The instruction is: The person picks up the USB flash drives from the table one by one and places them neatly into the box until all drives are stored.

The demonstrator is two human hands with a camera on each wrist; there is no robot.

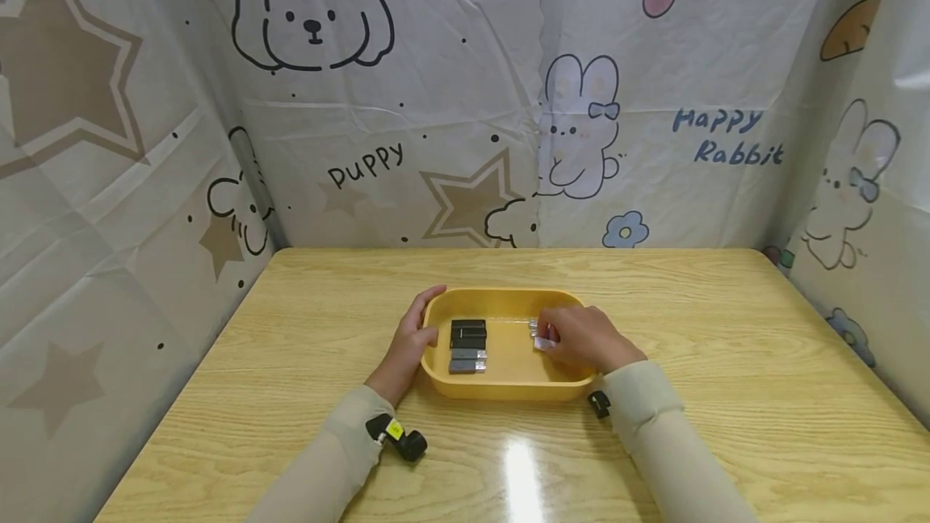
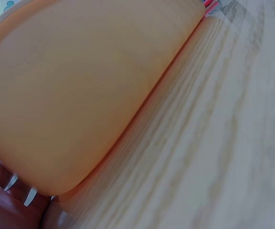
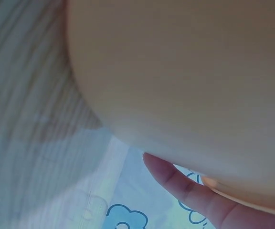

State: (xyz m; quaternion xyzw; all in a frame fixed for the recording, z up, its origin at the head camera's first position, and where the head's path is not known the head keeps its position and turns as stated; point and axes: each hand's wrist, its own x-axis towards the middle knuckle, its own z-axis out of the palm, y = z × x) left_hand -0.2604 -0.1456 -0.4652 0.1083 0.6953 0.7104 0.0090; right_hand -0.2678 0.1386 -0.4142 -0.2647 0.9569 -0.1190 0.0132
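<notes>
A yellow plastic bin (image 1: 508,391) sits on the table. My left hand (image 1: 404,345) grips its left end, thumb over the rim and fingers along the outer wall; the left wrist view shows these fingers (image 2: 13,183) beside the bin wall. At the bin's left lie several black USB sticks (image 1: 468,334) in a stack of rows, with two grey USB sticks (image 1: 465,366) below them. My right hand (image 1: 584,337) reaches into the right end, its curled fingers pinching a white USB stick (image 1: 542,343). Silver plugs (image 1: 534,328) show beside those fingers, partly hidden.
The wooden table (image 1: 291,394) extends around the bin. Printed cloth (image 1: 450,127) hangs at the back and both sides. Black wrist cameras (image 1: 400,438) are strapped to both sleeves, the right one close to the bin's near right corner.
</notes>
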